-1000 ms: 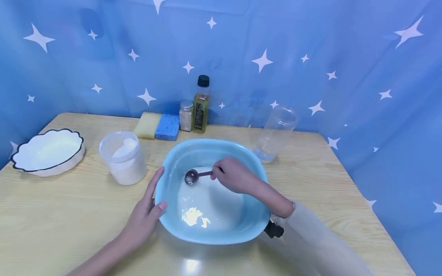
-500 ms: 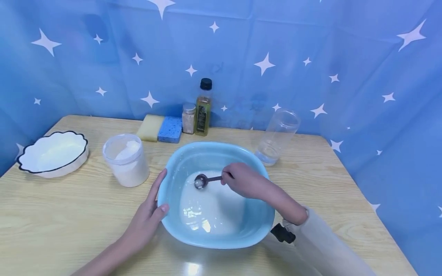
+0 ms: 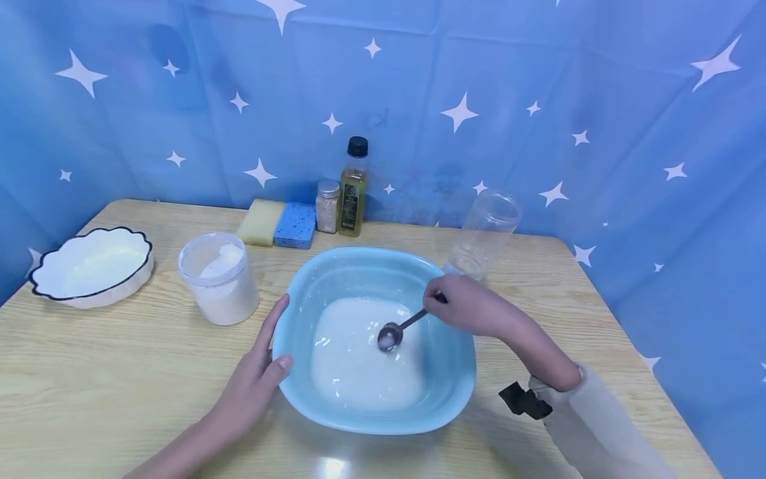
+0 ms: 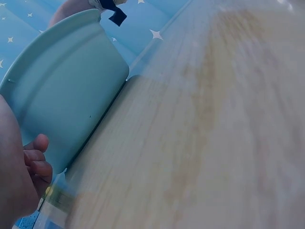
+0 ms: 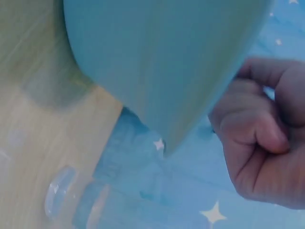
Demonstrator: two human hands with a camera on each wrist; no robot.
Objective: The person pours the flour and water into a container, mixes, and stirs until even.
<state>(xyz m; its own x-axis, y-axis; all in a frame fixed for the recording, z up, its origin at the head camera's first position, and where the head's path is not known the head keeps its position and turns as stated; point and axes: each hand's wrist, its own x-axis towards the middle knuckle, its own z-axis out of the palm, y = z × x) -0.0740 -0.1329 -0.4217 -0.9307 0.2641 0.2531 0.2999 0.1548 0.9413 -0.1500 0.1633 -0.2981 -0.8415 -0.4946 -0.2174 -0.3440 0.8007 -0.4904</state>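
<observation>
Backdrop: blue cloth with white stars (image 3: 459, 112) hangs behind and to the right of a pale wooden table (image 3: 108, 372).
Basin: light blue basin (image 3: 450, 392) stands near the front edge of the table, about midway along it, holding a pool of white liquid (image 3: 353, 362).
Right hand: right hand (image 3: 469, 306) is over the basin's far right rim, fingers curled round the handle of a metal spoon (image 3: 396, 330); the spoon's bowl dips into the white liquid right of its centre.
Left hand: left hand (image 3: 254, 376) rests against the basin's left rim, thumb laid on the rim's edge, fingers fairly straight along the outer wall; in the left wrist view the fingertips (image 4: 38, 160) curl slightly beside the wall.
Left edge: white scalloped dish (image 3: 128, 273) with a dark rim.
Beside the basin: clear tub (image 3: 220, 279) of white powder, just left of the basin, apart from it.
Back edge: yellow sponge (image 3: 260, 221) touching a blue sponge (image 3: 296, 225), then a small shaker jar (image 3: 327, 206) and an oil bottle (image 3: 353, 189) with a black cap.
Back right: clear empty jar (image 3: 485, 233), just behind the right hand.
</observation>
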